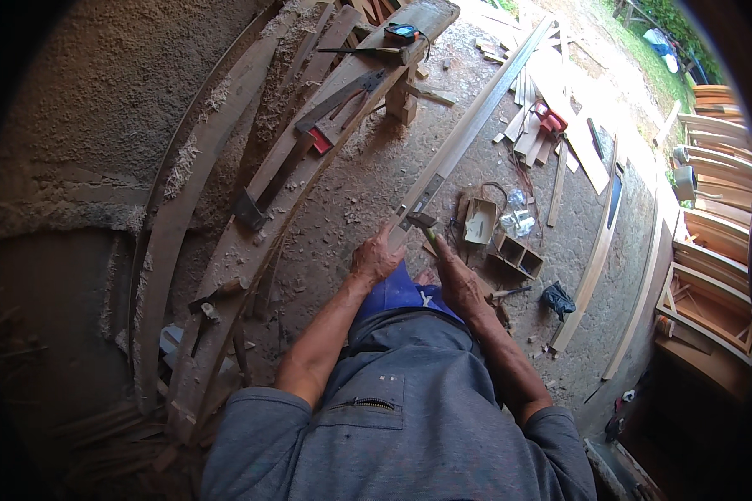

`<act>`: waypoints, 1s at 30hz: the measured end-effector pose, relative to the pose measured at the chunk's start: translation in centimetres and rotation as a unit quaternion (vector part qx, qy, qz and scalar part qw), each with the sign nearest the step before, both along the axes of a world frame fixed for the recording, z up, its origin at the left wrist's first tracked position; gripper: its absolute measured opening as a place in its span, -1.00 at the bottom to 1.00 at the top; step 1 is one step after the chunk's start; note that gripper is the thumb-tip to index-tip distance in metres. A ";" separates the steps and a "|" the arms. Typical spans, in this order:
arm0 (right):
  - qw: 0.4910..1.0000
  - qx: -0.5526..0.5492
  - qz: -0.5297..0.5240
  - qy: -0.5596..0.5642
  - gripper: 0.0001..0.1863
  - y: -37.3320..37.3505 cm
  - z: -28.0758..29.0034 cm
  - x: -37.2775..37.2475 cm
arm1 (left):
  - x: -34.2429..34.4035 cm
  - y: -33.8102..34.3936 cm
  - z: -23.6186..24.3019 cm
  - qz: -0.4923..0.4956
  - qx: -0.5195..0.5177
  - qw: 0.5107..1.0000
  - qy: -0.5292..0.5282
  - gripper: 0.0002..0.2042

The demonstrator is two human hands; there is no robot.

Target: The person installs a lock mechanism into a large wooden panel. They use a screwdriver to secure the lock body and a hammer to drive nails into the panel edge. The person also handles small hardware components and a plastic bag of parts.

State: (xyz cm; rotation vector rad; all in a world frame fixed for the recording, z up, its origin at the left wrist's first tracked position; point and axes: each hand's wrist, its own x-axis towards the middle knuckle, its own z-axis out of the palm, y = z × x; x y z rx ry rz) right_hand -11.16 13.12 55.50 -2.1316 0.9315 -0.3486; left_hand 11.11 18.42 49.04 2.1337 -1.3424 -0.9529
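A long narrow wooden board [461,149] runs from my lap away toward the far upper right. My left hand [378,257] is closed around its near end. A small dark metal fitting [429,194] shows on the board, just beyond my hands. My right hand [459,277] grips a hammer [423,220] by its handle. The dark hammer head lies over the board close to my left fingers; whether it touches the wood I cannot tell.
A thick timber bench [288,196] on the left carries hand tools and a blue tape measure [402,33]. Right of me are an open box [480,220], a compartment tray [518,255], a black bag [557,299] and a red power tool [550,118]. Wooden frames [710,292] stand far right.
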 end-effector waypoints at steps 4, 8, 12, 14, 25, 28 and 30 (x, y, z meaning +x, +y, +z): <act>1.000 -0.027 -0.005 0.007 -0.11 0.2 -0.5 0.4 | 0.4 -0.8 1.6 -0.013 0.059 0.998 0.013 -0.31; 0.997 0.014 0.020 0.071 -0.05 -0.6 0.8 0.9 | 0.4 -0.6 1.5 -0.003 0.044 0.999 0.016 -0.41; 0.996 -0.080 -0.007 -0.035 -0.02 -0.9 4.5 1.8 | 0.2 -0.5 1.9 0.003 0.035 0.999 0.007 -0.37; 0.987 -0.121 -0.027 -0.105 -0.02 -0.2 4.5 1.7 | 0.2 -0.6 1.7 0.005 0.031 0.999 0.013 -0.43; 0.950 -0.211 -0.045 -0.225 -0.20 -0.8 7.2 2.0 | 0.0 -0.8 1.7 -0.014 0.060 0.998 0.006 -0.35; 0.985 0.135 -0.044 0.097 -0.19 -0.7 2.3 1.7 | -0.2 -1.1 2.1 -0.012 0.088 0.996 0.019 -0.34; 0.997 0.074 -0.020 0.011 -0.17 -3.4 3.1 1.6 | 0.3 -2.3 2.6 0.000 0.083 0.997 0.011 -0.33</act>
